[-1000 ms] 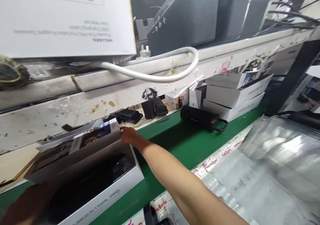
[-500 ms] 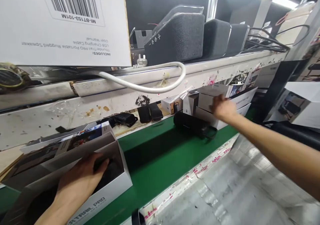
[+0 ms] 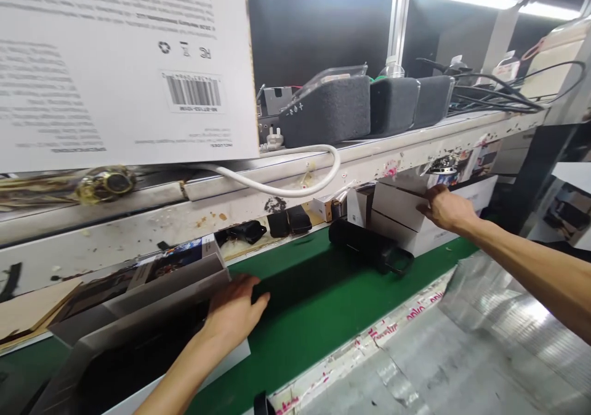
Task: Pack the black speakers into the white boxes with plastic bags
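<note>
My left hand (image 3: 235,310) is over the right end of an open white speaker box (image 3: 152,298), thumb and fingers apart. A dark item lies inside this box, partly hidden by my forearm. My right hand (image 3: 447,209) has its fingers bent over the upper edge of another white box (image 3: 475,196), under the shelf at the right. Between the two boxes, a black cylindrical speaker (image 3: 364,245) with a loop at its end rests on the green conveyor belt (image 3: 300,316).
Above runs a stained white shelf (image 3: 369,162) with a hanging white cable (image 3: 295,188), grey fabric speakers (image 3: 332,110) and a large printed box (image 3: 138,113). Small black cases (image 3: 290,221) lie behind the belt. A grey sheeted surface (image 3: 415,353) is in front.
My left hand has moved out of the open box to its right end. My right hand has gone from a blurred reach to the edge of the right white box. The view has shifted.
</note>
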`<state>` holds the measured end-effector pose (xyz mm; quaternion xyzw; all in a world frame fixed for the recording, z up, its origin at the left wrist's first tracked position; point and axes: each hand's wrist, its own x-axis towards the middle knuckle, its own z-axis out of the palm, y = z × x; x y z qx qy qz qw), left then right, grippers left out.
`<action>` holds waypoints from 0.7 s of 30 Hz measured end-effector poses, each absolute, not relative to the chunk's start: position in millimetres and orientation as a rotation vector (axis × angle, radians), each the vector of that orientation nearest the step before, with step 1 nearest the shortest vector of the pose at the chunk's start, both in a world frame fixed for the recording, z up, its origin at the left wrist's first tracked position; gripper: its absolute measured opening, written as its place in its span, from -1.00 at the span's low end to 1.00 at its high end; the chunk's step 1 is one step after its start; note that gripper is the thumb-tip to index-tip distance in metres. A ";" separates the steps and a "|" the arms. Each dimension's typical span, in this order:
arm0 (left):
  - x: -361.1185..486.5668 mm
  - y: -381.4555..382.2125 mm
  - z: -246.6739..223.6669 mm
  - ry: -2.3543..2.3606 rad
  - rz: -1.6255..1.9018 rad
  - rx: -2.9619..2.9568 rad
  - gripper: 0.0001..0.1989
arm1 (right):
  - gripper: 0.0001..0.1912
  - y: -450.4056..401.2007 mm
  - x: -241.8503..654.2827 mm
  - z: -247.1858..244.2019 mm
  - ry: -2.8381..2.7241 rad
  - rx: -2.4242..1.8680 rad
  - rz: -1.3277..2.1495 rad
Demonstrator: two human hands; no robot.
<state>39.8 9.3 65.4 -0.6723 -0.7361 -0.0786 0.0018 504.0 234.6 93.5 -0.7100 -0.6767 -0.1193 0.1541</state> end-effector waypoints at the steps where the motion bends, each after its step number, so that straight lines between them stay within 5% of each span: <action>1: 44.3 10.7 63.5 -2.294 -0.280 -2.157 -0.55 | -0.60 226.6 494.7 95.4 -1.939 -2.025 -0.358; 8: 81.7 36.2 58.0 -2.494 -0.794 -2.371 -0.38 | -0.74 129.5 379.8 89.3 -2.185 -1.836 -0.478; 12: 90.3 56.7 68.0 -2.670 -1.489 -2.332 -0.12 | -0.91 68.2 301.7 78.2 -2.301 -1.668 -0.552; 15: 81.7 58.7 85.6 -2.612 -1.839 -2.298 0.01 | -0.79 29.9 249.9 67.2 -2.378 -1.487 -0.618; 21: 44.6 34.3 117.4 -2.356 -1.678 -2.520 0.40 | -0.70 -18.1 156.1 40.7 -2.553 -1.151 -0.496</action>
